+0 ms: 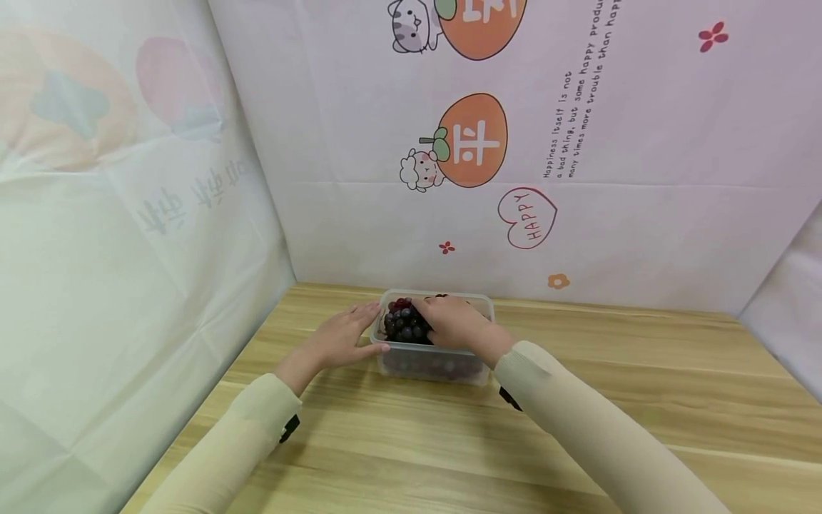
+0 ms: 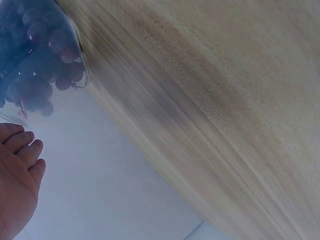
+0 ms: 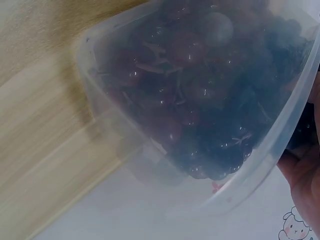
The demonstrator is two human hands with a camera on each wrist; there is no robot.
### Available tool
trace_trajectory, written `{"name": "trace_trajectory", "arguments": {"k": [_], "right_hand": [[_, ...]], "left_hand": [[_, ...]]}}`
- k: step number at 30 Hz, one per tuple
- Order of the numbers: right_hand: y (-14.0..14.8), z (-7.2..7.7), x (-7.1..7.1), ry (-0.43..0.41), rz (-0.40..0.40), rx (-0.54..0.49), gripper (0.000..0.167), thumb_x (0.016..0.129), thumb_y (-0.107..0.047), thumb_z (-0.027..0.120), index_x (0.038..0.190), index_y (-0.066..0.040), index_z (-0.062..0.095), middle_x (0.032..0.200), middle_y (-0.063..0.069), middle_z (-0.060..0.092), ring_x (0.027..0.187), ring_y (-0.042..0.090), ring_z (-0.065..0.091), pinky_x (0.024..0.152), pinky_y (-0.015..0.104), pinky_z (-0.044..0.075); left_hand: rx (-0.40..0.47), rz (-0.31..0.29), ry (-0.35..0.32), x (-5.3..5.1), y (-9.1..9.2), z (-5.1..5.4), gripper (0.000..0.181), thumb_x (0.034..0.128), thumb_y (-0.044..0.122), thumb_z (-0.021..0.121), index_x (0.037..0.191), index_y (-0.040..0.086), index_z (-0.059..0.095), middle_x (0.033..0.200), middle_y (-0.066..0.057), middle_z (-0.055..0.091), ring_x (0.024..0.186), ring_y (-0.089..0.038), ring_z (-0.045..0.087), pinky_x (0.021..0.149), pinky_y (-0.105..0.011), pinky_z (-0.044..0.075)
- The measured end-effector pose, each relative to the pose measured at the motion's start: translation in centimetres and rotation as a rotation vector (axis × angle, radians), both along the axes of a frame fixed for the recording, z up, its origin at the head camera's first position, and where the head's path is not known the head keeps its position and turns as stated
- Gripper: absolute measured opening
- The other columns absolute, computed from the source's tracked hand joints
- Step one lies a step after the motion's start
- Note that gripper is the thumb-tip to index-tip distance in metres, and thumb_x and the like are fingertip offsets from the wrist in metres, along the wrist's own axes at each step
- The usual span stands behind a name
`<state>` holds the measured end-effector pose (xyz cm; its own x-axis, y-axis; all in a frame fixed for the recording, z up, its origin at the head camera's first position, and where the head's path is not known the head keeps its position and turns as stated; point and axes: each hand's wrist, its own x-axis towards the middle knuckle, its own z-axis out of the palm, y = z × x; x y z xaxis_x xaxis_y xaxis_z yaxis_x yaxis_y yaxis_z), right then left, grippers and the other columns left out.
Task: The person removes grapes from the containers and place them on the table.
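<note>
A clear plastic container (image 1: 432, 365) filled with dark grapes (image 1: 406, 325) stands on the table near its back edge. My left hand (image 1: 338, 340) is at the container's left end, thumb along the front rim and fingers near the back left corner. In the left wrist view, the left hand (image 2: 17, 175) has its palm showing below the grapes (image 2: 42, 55). Over the rim reaches my right hand (image 1: 457, 323), holding a bunch of grapes, its fingertips partly hidden among them. The right wrist view shows the container (image 3: 165, 100) close up, with the right hand (image 3: 305, 175) beyond its rim.
The wooden table (image 1: 411, 442) extends in front and to the right of the container. Behind it hangs a white printed cloth (image 1: 359, 235) with orange fruit drawings, and another cloth (image 1: 160, 285) hangs on the left.
</note>
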<state>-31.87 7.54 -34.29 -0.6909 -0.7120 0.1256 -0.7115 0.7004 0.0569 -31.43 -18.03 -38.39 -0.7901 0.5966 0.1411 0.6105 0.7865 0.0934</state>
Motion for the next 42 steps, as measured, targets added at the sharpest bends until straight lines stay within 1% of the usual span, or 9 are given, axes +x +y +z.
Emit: {"name": "trace_trajectory", "arguments": {"k": [4,9,13,17,22,27,33,38,42], "right_hand": [[0.0,0.0,0.2,0.047,0.004,0.032,0.055,0.088,-0.014,0.07,0.137,0.001,0.05,0.113,0.014,0.066,0.095,0.028,0.066,0.083,0.042,0.056],[0.2,0.1,0.6,0.113,0.024,0.075,0.062,0.087,-0.021,0.073,0.139,0.002,0.049,0.123,0.016,0.063,0.1,0.029,0.065,0.085,0.04,0.055],[0.5,0.1,0.9,0.197,0.057,0.093,0.067,0.086,-0.025,0.077,0.139,0.004,0.049,0.127,0.018,0.06,0.106,0.03,0.064,0.09,0.039,0.054],[0.7,0.0,1.0,0.281,0.091,0.1,0.068,0.084,-0.027,0.078,0.137,0.005,0.05,0.129,0.018,0.059,0.113,0.03,0.06,0.096,0.039,0.05],[0.9,-0.1,0.9,0.368,0.134,0.124,0.062,0.086,-0.023,0.075,0.135,0.007,0.051,0.131,0.02,0.058,0.119,0.029,0.057,0.102,0.04,0.045],[0.9,-0.4,0.7,0.451,0.184,0.101,0.053,0.087,-0.016,0.072,0.131,0.007,0.055,0.128,0.02,0.06,0.117,0.028,0.059,0.1,0.04,0.047],[1.0,-0.4,0.8,0.534,0.228,0.083,0.046,0.089,-0.011,0.069,0.13,0.007,0.057,0.127,0.02,0.061,0.116,0.027,0.06,0.098,0.038,0.049],[1.2,-0.4,0.9,0.566,0.232,0.076,0.045,0.09,-0.011,0.068,0.13,0.007,0.057,0.127,0.02,0.061,0.115,0.027,0.061,0.096,0.037,0.05],[1.4,-0.4,0.7,0.578,0.223,0.059,0.046,0.09,-0.01,0.067,0.13,0.008,0.056,0.127,0.021,0.06,0.114,0.028,0.061,0.094,0.037,0.051]], "left_hand": [[-0.001,0.005,-0.005,0.1,0.0,0.0,0.092,0.0923,0.068,0.044,0.153,0.001,0.026,0.157,-0.013,0.027,0.14,-0.038,0.029,0.114,-0.048,0.025],[-0.005,0.007,-0.008,0.1,0.0,0.0,0.092,0.0922,0.068,0.043,0.153,0.001,0.025,0.157,-0.012,0.026,0.139,-0.038,0.029,0.114,-0.049,0.024],[-0.009,0.007,-0.011,0.1,0.0,0.1,0.092,0.0924,0.068,0.043,0.153,0.001,0.025,0.157,-0.012,0.025,0.14,-0.039,0.029,0.115,-0.049,0.023],[-0.01,0.003,-0.014,0.2,0.1,0.1,0.091,0.0927,0.068,0.043,0.153,0.002,0.025,0.157,-0.012,0.025,0.14,-0.039,0.029,0.115,-0.049,0.023],[-0.021,-0.004,-0.016,0.2,0.1,0.1,0.091,0.0929,0.068,0.041,0.153,0.001,0.025,0.157,-0.014,0.026,0.14,-0.038,0.028,0.116,-0.049,0.021],[-0.017,-0.014,-0.012,0.2,0.0,0.1,0.091,0.0934,0.067,0.042,0.152,0.0,0.025,0.156,-0.016,0.027,0.14,-0.038,0.028,0.116,-0.048,0.021],[-0.007,-0.02,-0.011,0.2,0.0,0.1,0.09,0.094,0.065,0.044,0.152,-0.001,0.025,0.156,-0.016,0.027,0.141,-0.037,0.027,0.116,-0.047,0.019],[-0.014,-0.016,-0.015,0.3,0.0,0.2,0.089,0.0941,0.064,0.044,0.153,0.0,0.025,0.157,-0.015,0.026,0.141,-0.035,0.027,0.117,-0.045,0.018],[-0.019,-0.011,-0.015,0.2,0.0,0.3,0.09,0.0938,0.065,0.045,0.152,0.0,0.025,0.157,-0.015,0.026,0.141,-0.036,0.027,0.117,-0.046,0.019]]}}
